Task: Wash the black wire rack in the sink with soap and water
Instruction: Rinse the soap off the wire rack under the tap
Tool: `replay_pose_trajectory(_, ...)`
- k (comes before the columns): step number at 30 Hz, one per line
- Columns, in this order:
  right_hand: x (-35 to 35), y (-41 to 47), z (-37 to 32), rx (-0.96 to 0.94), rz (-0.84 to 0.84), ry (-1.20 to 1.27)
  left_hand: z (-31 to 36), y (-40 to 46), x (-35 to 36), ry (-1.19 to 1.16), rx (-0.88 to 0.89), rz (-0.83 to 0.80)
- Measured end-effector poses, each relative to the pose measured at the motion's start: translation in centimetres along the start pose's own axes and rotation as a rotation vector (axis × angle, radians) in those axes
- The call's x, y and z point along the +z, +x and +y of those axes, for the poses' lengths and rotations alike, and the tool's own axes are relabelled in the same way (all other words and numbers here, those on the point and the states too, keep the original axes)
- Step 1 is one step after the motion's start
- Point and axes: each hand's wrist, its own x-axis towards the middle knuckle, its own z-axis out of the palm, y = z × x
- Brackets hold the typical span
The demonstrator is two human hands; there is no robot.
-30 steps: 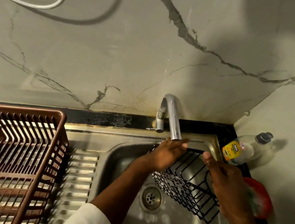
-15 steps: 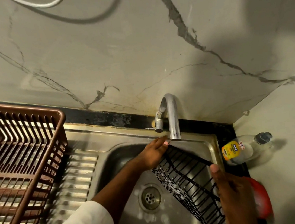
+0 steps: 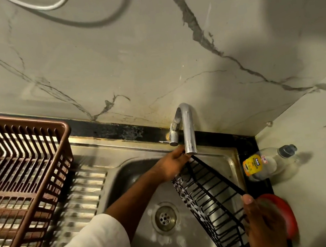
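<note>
Black wire rack, soap-flecked, tilted over the stainless steel sink: left hand grasps its far end beneath the chrome tap; right hand grips its near rim.

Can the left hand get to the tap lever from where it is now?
Probably yes. The left hand grips the far end of the black wire rack right below the tap lever, nothing between them, but it must drop its grip first; the right hand holds the near end.
</note>
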Motion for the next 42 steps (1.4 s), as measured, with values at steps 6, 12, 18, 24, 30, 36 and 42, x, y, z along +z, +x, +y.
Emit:
replay_pose_trajectory(6, -0.7, 0.1, 4.0, 0.349, -0.163, 0.168, 1.3, 1.2, -0.9, 0.119, 0.020, 0.089)
replay_pose_trajectory(12, -0.7, 1.5, 3.3, 0.426, -0.558, 0.019, 3.5, 1.0, -1.1, 0.470, 0.064, 0.164)
replay_pose_trajectory(18, 2.7, 3.1, 1.9, 0.416, -0.615, -0.121, 3.6, 1.0, 0.1, 0.635, 0.096, 0.224)
replay_pose_trajectory(24, 7.5, 4.4, 2.2, 0.340, -0.435, -0.311, 3.7, 0.4, 1.0, 0.702, 0.201, 0.279)
replay_pose_trajectory(30, 9.9, 4.3, 3.0, 0.187, -0.284, -0.434, 3.0, 0.5, 0.7, 0.618, 0.151, 0.383)
replay_pose_trajectory(36, 10.9, 3.7, 2.6, 0.062, -0.198, -0.384, 2.9, -0.9, 0.9, 0.578, 0.250, 0.451)
replay_pose_trajectory(42, 9.5, 3.7, 1.6, -0.019, -0.086, -0.430, 1.5, -2.5, 0.7, 0.054, 0.334, 0.357)
